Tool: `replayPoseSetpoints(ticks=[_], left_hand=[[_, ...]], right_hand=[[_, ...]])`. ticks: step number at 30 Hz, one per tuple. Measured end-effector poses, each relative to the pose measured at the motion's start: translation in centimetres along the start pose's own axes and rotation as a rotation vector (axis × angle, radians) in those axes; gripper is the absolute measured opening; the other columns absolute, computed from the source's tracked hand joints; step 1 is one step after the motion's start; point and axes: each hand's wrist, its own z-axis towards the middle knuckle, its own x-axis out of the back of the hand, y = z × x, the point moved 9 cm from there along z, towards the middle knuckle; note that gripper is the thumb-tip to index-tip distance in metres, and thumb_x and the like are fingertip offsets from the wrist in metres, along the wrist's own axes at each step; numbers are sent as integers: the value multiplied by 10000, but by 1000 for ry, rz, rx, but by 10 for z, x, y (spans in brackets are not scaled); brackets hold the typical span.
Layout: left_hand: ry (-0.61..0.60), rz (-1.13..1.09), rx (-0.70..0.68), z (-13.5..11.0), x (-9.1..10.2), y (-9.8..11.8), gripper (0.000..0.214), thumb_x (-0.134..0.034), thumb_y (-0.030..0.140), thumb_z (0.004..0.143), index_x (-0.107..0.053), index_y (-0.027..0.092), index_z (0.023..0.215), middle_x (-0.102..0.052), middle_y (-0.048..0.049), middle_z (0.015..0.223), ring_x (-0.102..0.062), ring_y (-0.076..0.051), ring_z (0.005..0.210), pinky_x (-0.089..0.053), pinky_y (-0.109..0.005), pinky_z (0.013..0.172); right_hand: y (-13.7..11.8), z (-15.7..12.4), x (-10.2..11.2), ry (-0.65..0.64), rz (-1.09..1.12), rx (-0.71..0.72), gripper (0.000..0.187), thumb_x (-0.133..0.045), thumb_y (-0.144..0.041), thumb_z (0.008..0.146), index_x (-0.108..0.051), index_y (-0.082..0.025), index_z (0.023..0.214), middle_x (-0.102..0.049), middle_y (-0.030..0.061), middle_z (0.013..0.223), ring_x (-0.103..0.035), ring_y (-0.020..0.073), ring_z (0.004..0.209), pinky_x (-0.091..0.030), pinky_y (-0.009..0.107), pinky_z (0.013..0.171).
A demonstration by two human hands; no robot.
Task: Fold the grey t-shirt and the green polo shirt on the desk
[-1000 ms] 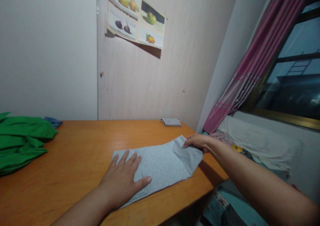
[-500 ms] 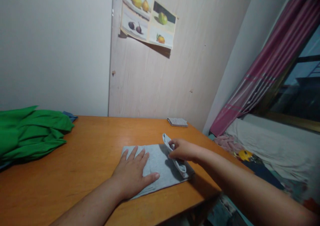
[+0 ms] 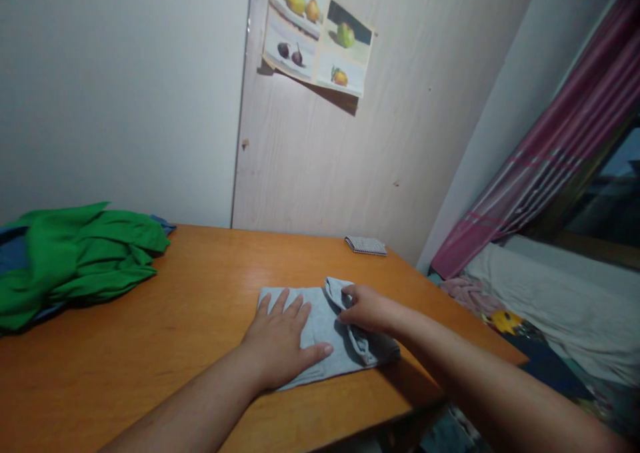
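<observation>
A folded light-grey cloth garment [image 3: 323, 366] lies on the wooden table [image 3: 200, 266] in front of me. Flat on its left part rests my left hand [image 3: 283, 339], fingers spread. My right hand [image 3: 367, 309] pinches the raised right-hand fold of the garment between thumb and fingers. That fold stands up a little and leans over to the left, its layers showing along the edge. Whether it is a shirt or another piece of clothing I cannot tell.
A heap of green cloth [image 3: 110, 246] with blue fabric under it lies at the table's left. A small folded checked cloth [image 3: 367, 245] sits near the back right corner. A fruit poster [image 3: 320, 39] hangs on the wall; a pink curtain [image 3: 500, 193] hangs at right.
My right hand has drawn the pinched fold a little to the left over the garment. The left hand stays flat in place. The whole view has shifted slightly.
</observation>
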Motion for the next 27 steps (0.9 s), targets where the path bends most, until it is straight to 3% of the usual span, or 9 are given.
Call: replayPoseSetpoints(ticks=[10, 16, 19, 22, 27], left_hand=[[6, -10, 3, 0, -2, -2, 977, -254, 875, 810, -401, 220, 1519, -309, -112, 1605, -99, -400, 1511, -5, -651, 1183], [-5, -12, 7, -1, 0, 1, 994, -230, 877, 811, -404, 198, 1517, -318, -120, 1600, -101, -408, 1509, -7, -661, 1181], [-2, -9, 9, -1, 1, 1, 1003, -227, 881, 807, -410, 193, 1514, -314, -125, 1601, -109, -414, 1506, -8, -667, 1179], [4, -5, 11, -1, 1, 1, 987, -236, 879, 808, -416, 209, 1511, -315, -117, 1602, -107, -410, 1507, -12, -659, 1183], [3, -11, 10, -1, 0, 1, 986, -241, 875, 811, -409, 205, 1515, -307, -113, 1605, -90, -407, 1509, -8, -657, 1186]], right_hand=[[-4, 6, -14, 124, -148, 101, 397, -743, -272, 677, -668, -171, 1053, -723, 117, 999, -665, 237, 881, -426, 246, 640], [-9, 3, -8, 128, -89, 146, 449, -683, -489, 814, -693, -156, 1115, -733, 127, 1034, -663, 240, 903, -434, 266, 694], [-9, 0, 7, 223, 3, 167, 383, -511, -427, 961, -685, -167, 1182, -739, 106, 1059, -662, 205, 935, -443, 258, 783], [-12, -3, 13, 344, -10, 243, 351, -444, -332, 997, -669, -169, 1212, -710, 105, 1179, -630, 197, 1076, -427, 255, 919], [-22, 3, -14, 294, -102, 366, 468, -362, -323, 1016, -525, -145, 1417, -505, 145, 1481, -434, 236, 1383, -281, 370, 1151]])
